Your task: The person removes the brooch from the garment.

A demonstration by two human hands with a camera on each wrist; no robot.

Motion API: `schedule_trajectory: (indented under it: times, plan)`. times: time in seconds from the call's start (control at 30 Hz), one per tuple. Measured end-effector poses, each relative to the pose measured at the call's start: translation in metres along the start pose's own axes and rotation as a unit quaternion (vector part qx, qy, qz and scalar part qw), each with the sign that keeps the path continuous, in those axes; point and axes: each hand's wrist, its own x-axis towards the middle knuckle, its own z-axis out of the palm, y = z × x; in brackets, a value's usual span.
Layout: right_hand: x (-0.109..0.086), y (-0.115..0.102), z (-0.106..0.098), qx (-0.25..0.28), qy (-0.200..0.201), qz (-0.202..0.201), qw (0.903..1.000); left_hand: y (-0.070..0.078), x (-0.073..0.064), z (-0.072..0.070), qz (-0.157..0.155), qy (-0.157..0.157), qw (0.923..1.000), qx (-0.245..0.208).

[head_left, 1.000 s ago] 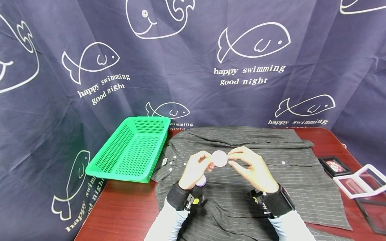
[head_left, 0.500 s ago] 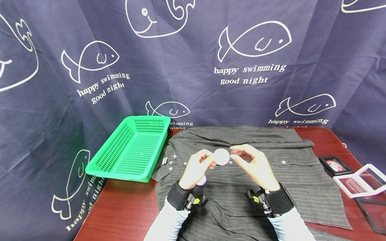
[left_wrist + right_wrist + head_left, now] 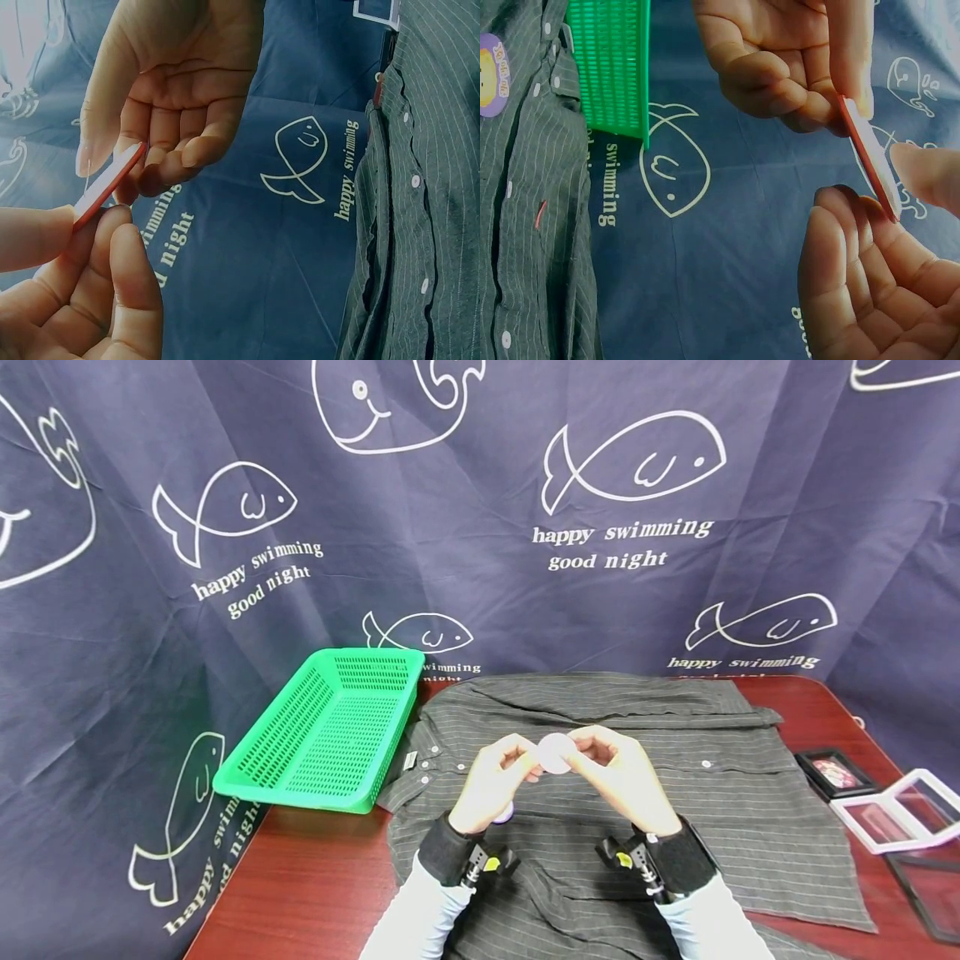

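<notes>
A thin round badge (image 3: 556,753), pale on one face and red along its rim, is held up over a dark pinstriped shirt (image 3: 645,827). My left hand (image 3: 491,783) pinches its left edge between thumb and fingers. On the opposite edge, my right hand (image 3: 618,777) has thumb and fingertips around the rim, the thumb over the pale face. In the left wrist view the badge (image 3: 112,184) is seen almost edge-on, and a fine pin-like line shows by the right thumb tip. A second, purple badge (image 3: 490,75) with a cartoon face lies on the shirt, partly behind my left hand in the head view.
A green plastic basket (image 3: 315,735) stands at the left on the red-brown table (image 3: 300,868). At the right edge lie a black picture frame (image 3: 835,773), a white folding frame (image 3: 892,814) and a dark frame (image 3: 930,897). A fish-print curtain (image 3: 480,527) hangs behind.
My right hand drew slightly away from the badge, then came back with its thumb over the face. The badge shifted a little to the right in my left hand's pinch.
</notes>
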Motion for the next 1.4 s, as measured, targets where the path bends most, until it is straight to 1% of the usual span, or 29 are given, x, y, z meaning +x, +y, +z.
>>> schedule_trajectory:
  times: [0.3,0.5,0.63,0.9,1.03,1.27,1.4]
  plan:
    - [-0.0022,-0.0003,0.0022,0.006,-0.005,-0.002,1.0000,-0.0003,-0.0013,0.0021,0.015,-0.005,0.9999,0.007]
    - [-0.0029,-0.0005,0.0027,0.008,-0.006,-0.006,0.9999,-0.0001,-0.0023,0.0015,0.019,-0.005,0.9994,0.028]
    - [-0.0029,-0.0004,0.0029,0.007,-0.010,-0.007,0.9999,-0.0002,-0.0027,0.0016,0.018,-0.004,0.9992,0.036]
    - [-0.0033,0.0016,0.0022,-0.010,-0.013,-0.017,0.9997,-0.0002,-0.0027,0.0026,0.018,-0.003,0.9995,0.025]
    - [-0.0033,0.0018,0.0022,-0.018,-0.013,-0.019,0.9996,0.0010,-0.0031,0.0022,0.016,-0.005,0.9993,0.032]
    - [-0.0034,0.0032,0.0021,-0.017,-0.014,-0.023,0.9995,0.0022,-0.0032,0.0019,0.018,-0.007,0.9989,0.043]
    - [-0.0032,0.0038,0.0026,-0.024,-0.012,-0.025,0.9993,0.0025,-0.0030,0.0018,0.014,-0.011,0.9984,0.054]
